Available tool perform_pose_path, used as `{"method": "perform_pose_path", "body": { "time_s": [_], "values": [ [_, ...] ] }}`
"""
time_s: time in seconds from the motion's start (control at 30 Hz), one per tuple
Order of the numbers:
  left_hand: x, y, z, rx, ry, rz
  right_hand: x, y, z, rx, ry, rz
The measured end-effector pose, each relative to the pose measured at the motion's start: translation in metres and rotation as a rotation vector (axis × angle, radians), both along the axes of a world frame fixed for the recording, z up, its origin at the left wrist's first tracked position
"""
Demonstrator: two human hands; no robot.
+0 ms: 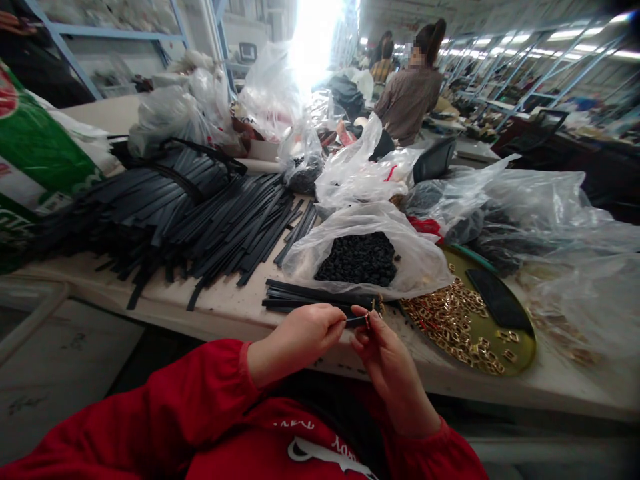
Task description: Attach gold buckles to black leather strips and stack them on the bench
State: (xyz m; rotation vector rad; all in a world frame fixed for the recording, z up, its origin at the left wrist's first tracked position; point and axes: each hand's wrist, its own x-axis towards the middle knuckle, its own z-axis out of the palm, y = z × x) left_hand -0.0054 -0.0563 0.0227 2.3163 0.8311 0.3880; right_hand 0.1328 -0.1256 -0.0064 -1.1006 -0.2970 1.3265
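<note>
Close to the table's front edge, my left hand (311,331) is closed in a pinch on a narrow black strap (356,321). My right hand (383,347) pinches a small gold buckle (369,319) at the strap's end; its fingertips partly cover the buckle, so I cannot tell how the strap passes through it. Just behind my hands lie a few black straps (300,293) side by side, with gold pieces at their right ends. Beyond them, an opened clear plastic bag (415,263) holds many small black pieces (356,259).
A round gold tray (523,357) with loose gold buckles (463,320) and a black flat object (500,300) sits right. Piles of black straps (240,227) cover the left. Plastic bags (540,200) crowd the back; a person (413,87) is beyond the table.
</note>
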Motion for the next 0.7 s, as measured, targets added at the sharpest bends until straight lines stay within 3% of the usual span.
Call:
{"method": "perform_pose_path", "body": {
  "time_s": [0.2, 0.37, 0.57, 0.7],
  "values": [
    [-0.001, -0.001, -0.005, -0.031, -0.046, 0.01, -0.006, 0.002, -0.005, 0.076, -0.101, -0.051],
    [0.008, -0.006, -0.005, -0.081, -0.06, 0.057, -0.013, -0.005, -0.01, 0.074, -0.271, 0.005],
    [0.009, 0.002, 0.018, -0.217, 0.011, 0.005, -0.009, -0.003, -0.004, 0.091, -0.31, -0.046],
    [0.004, 0.007, 0.027, -0.321, 0.012, 0.01, -0.013, -0.001, 0.001, 0.087, -0.34, -0.001]
  ]
}}
